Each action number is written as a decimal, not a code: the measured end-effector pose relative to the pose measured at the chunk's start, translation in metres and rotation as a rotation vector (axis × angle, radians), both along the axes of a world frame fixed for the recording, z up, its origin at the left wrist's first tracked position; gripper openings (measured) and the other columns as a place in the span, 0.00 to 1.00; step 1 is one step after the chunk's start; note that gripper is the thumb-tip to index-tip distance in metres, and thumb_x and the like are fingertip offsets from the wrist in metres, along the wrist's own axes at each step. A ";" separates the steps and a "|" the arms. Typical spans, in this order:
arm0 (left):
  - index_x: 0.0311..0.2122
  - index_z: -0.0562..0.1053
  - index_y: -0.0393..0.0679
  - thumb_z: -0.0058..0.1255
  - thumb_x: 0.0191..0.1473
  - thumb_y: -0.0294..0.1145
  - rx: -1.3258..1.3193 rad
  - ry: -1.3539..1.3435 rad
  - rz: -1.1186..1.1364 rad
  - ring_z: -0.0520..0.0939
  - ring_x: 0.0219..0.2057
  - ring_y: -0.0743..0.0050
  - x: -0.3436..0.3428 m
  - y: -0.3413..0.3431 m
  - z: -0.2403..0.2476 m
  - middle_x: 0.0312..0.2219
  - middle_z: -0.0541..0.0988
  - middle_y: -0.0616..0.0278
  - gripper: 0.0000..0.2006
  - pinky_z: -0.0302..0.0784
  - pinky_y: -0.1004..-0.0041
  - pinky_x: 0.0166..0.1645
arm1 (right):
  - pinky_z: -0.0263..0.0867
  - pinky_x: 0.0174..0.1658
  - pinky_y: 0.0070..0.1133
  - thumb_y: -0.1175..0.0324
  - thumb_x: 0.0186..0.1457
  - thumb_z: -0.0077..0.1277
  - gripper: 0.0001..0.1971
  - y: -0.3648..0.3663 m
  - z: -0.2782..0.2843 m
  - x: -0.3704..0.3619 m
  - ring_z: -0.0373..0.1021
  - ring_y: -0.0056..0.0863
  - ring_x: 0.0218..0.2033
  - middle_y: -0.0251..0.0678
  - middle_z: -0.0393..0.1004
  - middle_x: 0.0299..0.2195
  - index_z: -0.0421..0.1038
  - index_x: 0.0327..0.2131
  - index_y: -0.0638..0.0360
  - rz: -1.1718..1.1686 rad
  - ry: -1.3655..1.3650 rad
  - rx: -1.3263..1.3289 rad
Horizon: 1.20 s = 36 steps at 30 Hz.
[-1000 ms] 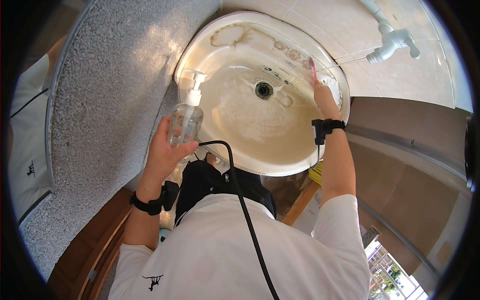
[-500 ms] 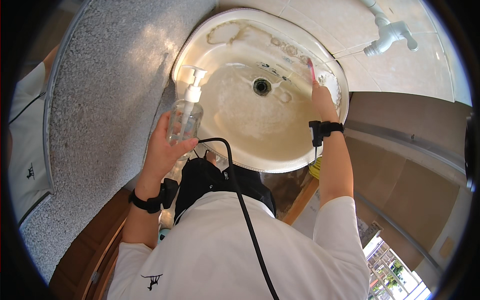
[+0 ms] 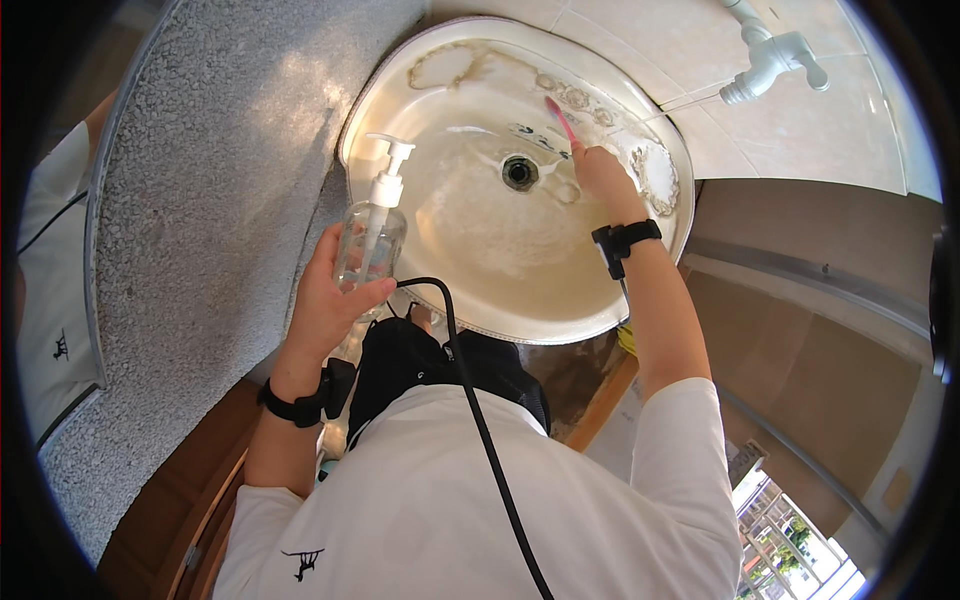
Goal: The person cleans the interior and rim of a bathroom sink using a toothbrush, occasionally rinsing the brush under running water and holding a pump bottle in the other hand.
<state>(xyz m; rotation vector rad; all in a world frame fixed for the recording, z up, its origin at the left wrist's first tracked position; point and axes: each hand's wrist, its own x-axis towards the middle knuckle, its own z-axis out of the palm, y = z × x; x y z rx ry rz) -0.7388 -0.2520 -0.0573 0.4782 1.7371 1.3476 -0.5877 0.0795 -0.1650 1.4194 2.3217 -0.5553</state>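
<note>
My left hand (image 3: 330, 295) grips a clear pump bottle (image 3: 370, 240) with a white pump head, held upright over the near left rim of a stained white sink (image 3: 455, 330). My right hand (image 3: 600, 175) reaches into the basin and holds a pink toothbrush (image 3: 560, 118), its end pointing toward the far rim beside the drain (image 3: 519, 172). Both wrists wear black bands. Brown stains ring the far edge of the basin.
A grey speckled counter (image 3: 200, 230) curves round the sink's left side. A white tap (image 3: 770, 60) juts from the tiled wall at the upper right. A black cable (image 3: 480, 420) runs down my white shirt. Wooden cabinet fronts lie at the lower left.
My right hand has slid the toothbrush from the sink's right rim inward toward the drain. The left hand with the bottle has held its place.
</note>
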 end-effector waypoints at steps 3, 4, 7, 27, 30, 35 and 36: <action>0.50 0.60 0.40 0.59 0.39 0.27 -0.019 0.019 -0.028 0.72 0.40 0.76 -0.002 -0.004 0.001 0.39 0.70 0.62 0.30 0.69 0.75 0.42 | 0.62 0.43 0.38 0.52 0.58 0.29 0.26 0.011 0.019 0.013 0.68 0.50 0.39 0.54 0.71 0.36 0.70 0.36 0.66 -0.130 0.135 0.058; 0.50 0.60 0.40 0.59 0.39 0.27 -0.004 0.023 -0.033 0.72 0.40 0.76 -0.003 -0.003 0.000 0.39 0.70 0.62 0.30 0.69 0.75 0.42 | 0.62 0.44 0.38 0.51 0.57 0.29 0.26 0.024 0.011 0.021 0.68 0.51 0.40 0.55 0.71 0.35 0.71 0.35 0.66 -0.009 0.130 0.132; 0.50 0.60 0.40 0.59 0.39 0.28 0.011 0.014 -0.018 0.72 0.40 0.76 -0.002 -0.002 0.000 0.40 0.70 0.62 0.30 0.69 0.74 0.43 | 0.62 0.44 0.38 0.51 0.57 0.29 0.27 0.017 0.003 0.019 0.68 0.51 0.40 0.55 0.71 0.35 0.71 0.35 0.66 -0.212 0.151 0.053; 0.48 0.61 0.39 0.58 0.39 0.28 -0.006 0.019 0.025 0.71 0.40 0.76 -0.008 -0.008 0.001 0.38 0.70 0.62 0.29 0.68 0.74 0.44 | 0.68 0.26 0.30 0.52 0.56 0.36 0.20 0.017 0.037 0.055 0.72 0.37 0.23 0.38 0.74 0.21 0.71 0.26 0.56 0.460 -0.151 0.482; 0.48 0.61 0.39 0.58 0.39 0.28 0.025 0.018 0.054 0.71 0.40 0.76 -0.008 -0.009 -0.001 0.38 0.70 0.62 0.29 0.68 0.74 0.44 | 0.68 0.24 0.29 0.51 0.56 0.37 0.19 0.019 0.039 0.046 0.72 0.35 0.22 0.37 0.73 0.20 0.70 0.25 0.55 0.490 -0.163 0.530; 0.49 0.60 0.38 0.59 0.38 0.27 -0.028 -0.037 0.046 0.71 0.40 0.76 -0.008 -0.003 0.003 0.39 0.70 0.62 0.30 0.69 0.74 0.44 | 0.67 0.22 0.28 0.51 0.55 0.38 0.19 0.010 0.030 0.019 0.72 0.33 0.21 0.35 0.72 0.19 0.69 0.25 0.55 0.478 -0.170 0.587; 0.49 0.60 0.38 0.59 0.38 0.27 -0.035 -0.037 0.056 0.71 0.40 0.76 -0.009 -0.006 0.003 0.39 0.70 0.62 0.30 0.69 0.74 0.44 | 0.67 0.22 0.27 0.50 0.56 0.38 0.19 0.011 0.033 0.020 0.72 0.33 0.21 0.35 0.72 0.19 0.70 0.25 0.54 0.471 -0.158 0.545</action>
